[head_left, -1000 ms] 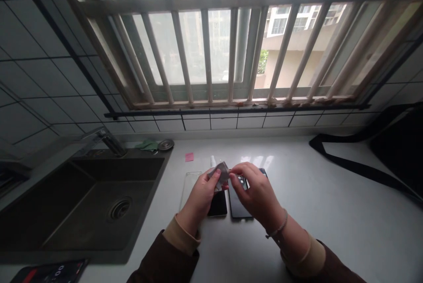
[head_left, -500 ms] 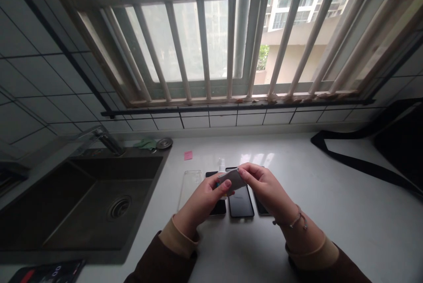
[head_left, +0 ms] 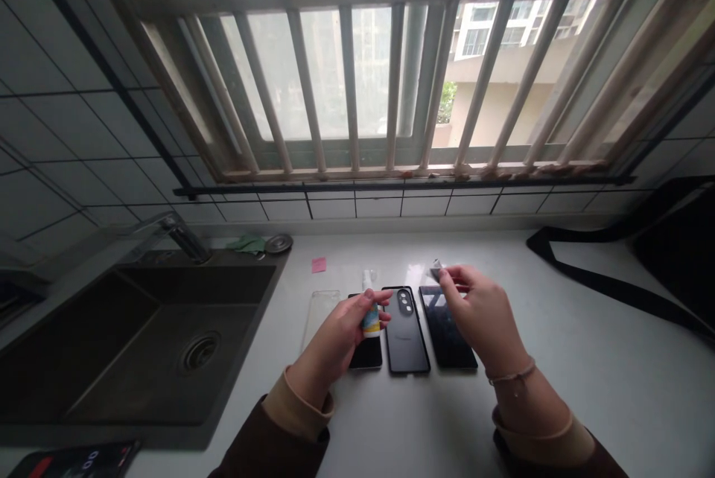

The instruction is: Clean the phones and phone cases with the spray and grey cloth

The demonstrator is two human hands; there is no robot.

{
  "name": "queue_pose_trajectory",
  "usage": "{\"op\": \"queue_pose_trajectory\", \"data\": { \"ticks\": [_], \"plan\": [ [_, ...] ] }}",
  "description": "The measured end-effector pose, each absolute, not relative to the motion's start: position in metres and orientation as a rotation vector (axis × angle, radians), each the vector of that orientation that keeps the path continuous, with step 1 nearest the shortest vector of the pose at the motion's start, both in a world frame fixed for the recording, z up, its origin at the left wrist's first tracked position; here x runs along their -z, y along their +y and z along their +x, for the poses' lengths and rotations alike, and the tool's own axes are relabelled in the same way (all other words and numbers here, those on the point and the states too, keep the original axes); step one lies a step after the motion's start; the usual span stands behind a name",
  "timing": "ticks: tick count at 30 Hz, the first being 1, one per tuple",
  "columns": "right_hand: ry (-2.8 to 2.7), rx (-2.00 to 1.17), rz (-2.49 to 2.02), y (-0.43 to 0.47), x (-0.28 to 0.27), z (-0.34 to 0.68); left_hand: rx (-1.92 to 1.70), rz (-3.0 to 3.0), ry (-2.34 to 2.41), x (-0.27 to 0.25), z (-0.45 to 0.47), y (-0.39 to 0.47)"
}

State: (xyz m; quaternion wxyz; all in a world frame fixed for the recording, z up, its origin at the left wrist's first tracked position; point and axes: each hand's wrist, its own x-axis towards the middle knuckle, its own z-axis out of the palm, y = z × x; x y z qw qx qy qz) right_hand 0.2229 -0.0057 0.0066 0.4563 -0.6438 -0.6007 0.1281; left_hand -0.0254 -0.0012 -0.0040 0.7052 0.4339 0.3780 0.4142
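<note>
My left hand (head_left: 339,333) is closed around a small spray bottle (head_left: 371,323) with a clear cap and a blue and yellow label. Between the thumb and fingertips of my right hand (head_left: 485,314) is a bunched grey cloth (head_left: 436,268), mostly hidden by the fingers. Below the bottle lies a black phone (head_left: 366,355), partly covered by my left hand. Beside it is a black phone case (head_left: 407,340) with a camera cutout, lying between the hands. A dark-screened phone (head_left: 451,340) rests under my right hand. Left of these lies a clear phone case (head_left: 319,310).
A dark sink (head_left: 145,359) with a faucet (head_left: 184,236) takes up the left. Behind the phones sits a pink sticky note (head_left: 318,264). A green cloth (head_left: 246,243) and a metal drain cover (head_left: 278,243) lie at the sink's back corner. A black strap (head_left: 603,269) crosses the counter at right.
The grey cloth, held by both hands before, is now only in my right hand, which has moved right. My left hand has let go of the cloth, and the bottle in it shows plainly.
</note>
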Motion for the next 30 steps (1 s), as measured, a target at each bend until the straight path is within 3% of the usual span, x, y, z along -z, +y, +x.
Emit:
{"op": "queue_pose_trajectory", "data": {
  "ticks": [3,9,15,21,30],
  "plan": [
    [-1.572,-0.478,-1.643,-0.004,-0.005,0.227,-0.906,0.935,0.834,0.004,-0.024,-0.002],
    [-1.35,-0.362,-1.637,-0.006,-0.01,0.232,-0.94,0.896,0.827,0.0,-0.025,-0.003],
    [-1.499,0.148,-1.683,-0.015,-0.015,0.217,-0.778,0.852,0.764,0.005,-0.027,-0.002],
    [-1.676,0.266,-1.847,-0.011,-0.009,0.22,-0.481,0.806,0.673,0.008,-0.03,-0.006],
    [-1.961,0.124,-1.256,-0.021,-0.022,0.2,-0.536,0.724,0.636,0.008,-0.025,-0.005]
  ]
}}
